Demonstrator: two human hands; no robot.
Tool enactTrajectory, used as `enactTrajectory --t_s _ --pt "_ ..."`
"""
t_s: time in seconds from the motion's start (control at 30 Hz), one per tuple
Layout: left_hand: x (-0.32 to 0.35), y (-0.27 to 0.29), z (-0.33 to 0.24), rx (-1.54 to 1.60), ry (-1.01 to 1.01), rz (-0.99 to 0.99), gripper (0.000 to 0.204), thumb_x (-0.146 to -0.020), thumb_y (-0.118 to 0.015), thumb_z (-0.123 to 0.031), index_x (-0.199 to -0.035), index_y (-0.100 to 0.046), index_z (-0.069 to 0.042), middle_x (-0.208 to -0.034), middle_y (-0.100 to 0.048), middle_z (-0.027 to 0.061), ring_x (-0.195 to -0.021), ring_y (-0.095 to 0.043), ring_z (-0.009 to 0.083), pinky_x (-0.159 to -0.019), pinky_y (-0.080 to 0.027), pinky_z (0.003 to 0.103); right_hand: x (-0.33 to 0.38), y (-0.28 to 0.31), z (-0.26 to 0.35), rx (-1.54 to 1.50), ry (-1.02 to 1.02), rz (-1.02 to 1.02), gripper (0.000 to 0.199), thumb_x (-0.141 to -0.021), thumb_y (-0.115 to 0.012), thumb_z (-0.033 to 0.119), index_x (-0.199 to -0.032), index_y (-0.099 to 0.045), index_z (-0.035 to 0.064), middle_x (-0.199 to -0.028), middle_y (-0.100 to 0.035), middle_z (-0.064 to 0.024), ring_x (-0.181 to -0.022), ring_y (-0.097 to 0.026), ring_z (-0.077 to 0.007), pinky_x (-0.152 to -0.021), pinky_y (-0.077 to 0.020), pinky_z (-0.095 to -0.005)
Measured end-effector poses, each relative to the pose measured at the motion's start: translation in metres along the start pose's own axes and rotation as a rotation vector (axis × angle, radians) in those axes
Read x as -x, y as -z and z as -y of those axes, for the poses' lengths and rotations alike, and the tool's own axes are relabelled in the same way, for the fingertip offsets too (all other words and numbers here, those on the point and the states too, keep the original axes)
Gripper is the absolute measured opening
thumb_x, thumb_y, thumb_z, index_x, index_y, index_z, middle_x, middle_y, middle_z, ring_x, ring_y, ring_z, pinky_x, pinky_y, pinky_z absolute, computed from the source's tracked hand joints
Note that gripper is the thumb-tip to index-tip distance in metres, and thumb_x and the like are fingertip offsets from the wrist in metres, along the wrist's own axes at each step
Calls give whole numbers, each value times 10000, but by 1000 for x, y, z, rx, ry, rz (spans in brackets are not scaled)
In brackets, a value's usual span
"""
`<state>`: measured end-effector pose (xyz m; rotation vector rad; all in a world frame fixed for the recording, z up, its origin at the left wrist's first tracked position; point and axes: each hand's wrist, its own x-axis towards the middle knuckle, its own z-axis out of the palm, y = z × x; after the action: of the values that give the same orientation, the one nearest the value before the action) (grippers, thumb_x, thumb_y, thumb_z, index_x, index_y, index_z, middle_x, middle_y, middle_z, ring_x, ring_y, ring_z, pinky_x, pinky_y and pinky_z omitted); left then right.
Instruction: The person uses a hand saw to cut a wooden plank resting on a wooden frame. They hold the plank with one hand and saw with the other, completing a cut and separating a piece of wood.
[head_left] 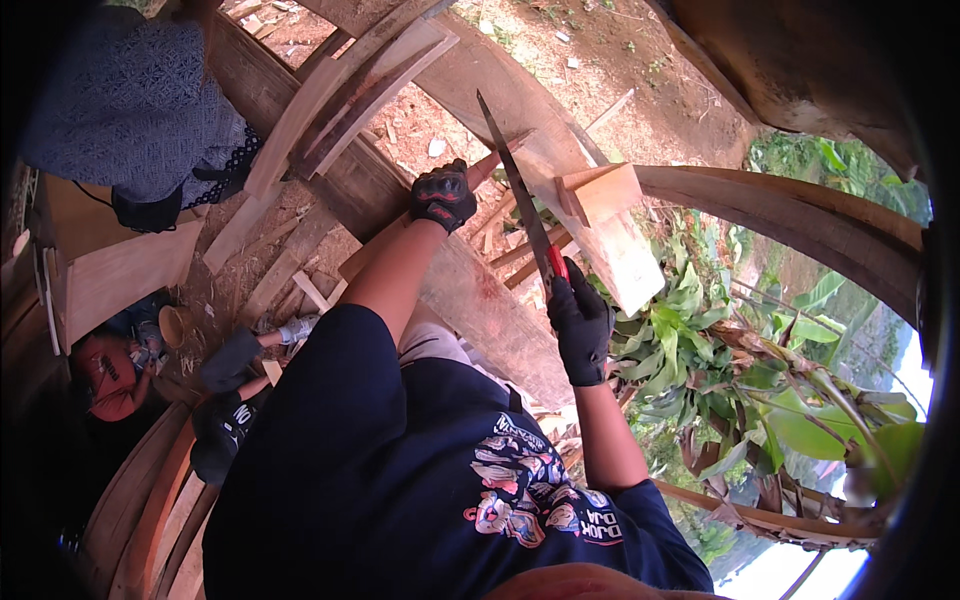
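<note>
My right hand point(582, 325), in a black glove, is closed round the red handle of a handsaw point(527, 208). The long, tapering blade points up and away, crossing in view near the end of a narrow wooden strip point(484, 168); whether its teeth touch the wood I cannot tell. My left hand point(443, 196), gloved in black with red trim, is closed over that strip, which slants across a wide wooden plank point(495, 305). Just right of the blade, a small wood block point(603, 193) rests on a broad pale board point(630, 265).
Curved boards point(365, 95) lie at the upper left, and a long curved beam point(790, 215) extends right. Several offcuts and chips litter the ground. A person in patterned grey cloth point(130, 100) is close at the upper left; another in red point(108, 375) is lower left. Leafy plants point(690, 340) grow at right.
</note>
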<state>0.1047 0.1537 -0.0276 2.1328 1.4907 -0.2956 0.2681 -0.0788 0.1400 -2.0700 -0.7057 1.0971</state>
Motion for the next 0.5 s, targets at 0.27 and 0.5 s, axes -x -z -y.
enactTrajectory --t_s 0.27,0.5 --pt "-2 -12 -3 -30 -16 -65 508 -882 -721 -344 -1305 -686 -66 -1219 -765 185 -1144 -749 359 -989 -590 484 -54 -6 5 -53 213 33 456 -1103 -653 312 -1488 -691 70 -794 -684 -45 -696 -630 -103 -660 -504 -317" --pt "3 -6 -9 -53 15 -118 514 -897 -767 -421 -1285 -674 -98 -1206 -765 149 -1155 -749 330 -983 -594 479 -147 -87 -7 71 476 124 404 -1102 -698 290 -1435 -727 63 -950 -781 -39 -837 -677 -77 -745 -547 -303"
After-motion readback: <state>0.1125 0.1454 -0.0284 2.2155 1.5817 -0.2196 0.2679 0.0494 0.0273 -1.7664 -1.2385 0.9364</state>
